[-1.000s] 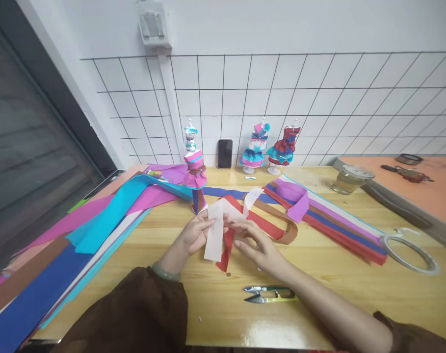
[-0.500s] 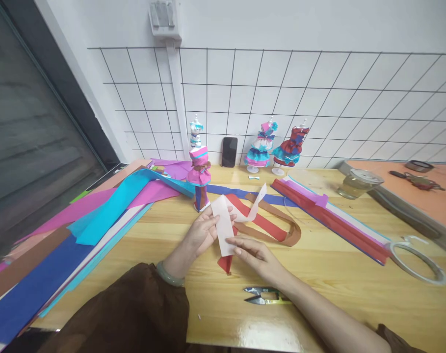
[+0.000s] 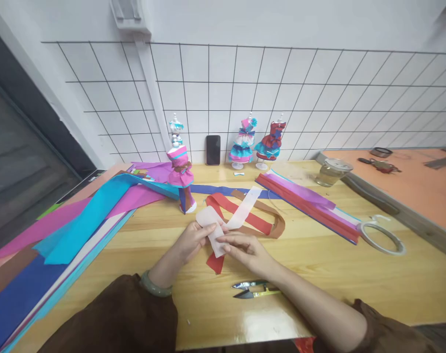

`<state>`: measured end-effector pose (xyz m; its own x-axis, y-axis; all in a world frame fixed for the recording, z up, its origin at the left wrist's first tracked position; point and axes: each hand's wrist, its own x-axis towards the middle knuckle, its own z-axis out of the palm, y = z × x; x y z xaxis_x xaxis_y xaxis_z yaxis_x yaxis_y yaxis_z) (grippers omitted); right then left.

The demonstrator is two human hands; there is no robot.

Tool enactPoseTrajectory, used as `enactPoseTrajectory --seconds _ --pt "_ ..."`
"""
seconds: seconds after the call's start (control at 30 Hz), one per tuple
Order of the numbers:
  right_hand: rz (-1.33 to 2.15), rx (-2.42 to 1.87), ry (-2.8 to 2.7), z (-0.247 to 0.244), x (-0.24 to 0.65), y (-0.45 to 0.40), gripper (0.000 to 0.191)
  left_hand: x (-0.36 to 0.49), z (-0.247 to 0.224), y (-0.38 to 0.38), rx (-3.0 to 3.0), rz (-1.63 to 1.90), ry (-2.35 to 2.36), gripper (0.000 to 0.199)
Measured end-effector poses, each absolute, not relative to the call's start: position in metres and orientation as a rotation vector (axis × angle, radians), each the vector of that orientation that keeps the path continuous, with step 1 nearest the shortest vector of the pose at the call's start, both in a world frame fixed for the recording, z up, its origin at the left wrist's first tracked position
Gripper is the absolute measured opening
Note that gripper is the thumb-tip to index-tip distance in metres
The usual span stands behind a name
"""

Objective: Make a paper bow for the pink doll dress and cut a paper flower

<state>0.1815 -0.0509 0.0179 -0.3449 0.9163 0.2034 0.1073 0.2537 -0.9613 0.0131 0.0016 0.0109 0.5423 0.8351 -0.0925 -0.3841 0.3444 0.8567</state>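
A pale pink paper strip (image 3: 216, 240) is pinched in both my hands above the table. Its long loose tail trails up and to the right. My left hand (image 3: 193, 240) grips the strip's left side with thumb on top; the fingers behind it are partly hidden. At the lower right edge, my right hand (image 3: 247, 250) holds it between thumb and fingertips. Under and behind the strip lie a red strip (image 3: 245, 215) and a curved brown strip (image 3: 277, 220). Two thread snips (image 3: 250, 289) rest on the table near my right forearm.
A small pink paper dress on a stand (image 3: 180, 171) is beyond my left hand. Two more dressed stands and a phone (image 3: 213, 150) line the wall. Coloured paper strips (image 3: 86, 220) cover the left; folded paper (image 3: 307, 206), a tape roll (image 3: 382, 239) and a glass cup (image 3: 333, 171) lie right.
My head view has shifted to the right. The pale strip now bends between my hands, its upper end folded over to the left, and its tail lies flatter over the red strip.
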Motion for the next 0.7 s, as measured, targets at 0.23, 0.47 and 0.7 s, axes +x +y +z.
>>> enactPoseTrajectory --seconds 0.23,0.47,0.7 --pt "1.23 -0.887 -1.657 0.015 0.19 -0.049 0.028 0.011 0.01 0.008 0.844 0.927 0.648 0.027" --pt "1.206 -0.91 -1.75 0.015 0.193 -0.049 0.032 0.011 0.003 0.009 0.891 0.938 0.678 0.03" --pt "1.222 -0.894 -1.785 0.012 0.189 -0.047 0.034 0.012 0.0 0.007 1.003 0.823 0.701 0.035"
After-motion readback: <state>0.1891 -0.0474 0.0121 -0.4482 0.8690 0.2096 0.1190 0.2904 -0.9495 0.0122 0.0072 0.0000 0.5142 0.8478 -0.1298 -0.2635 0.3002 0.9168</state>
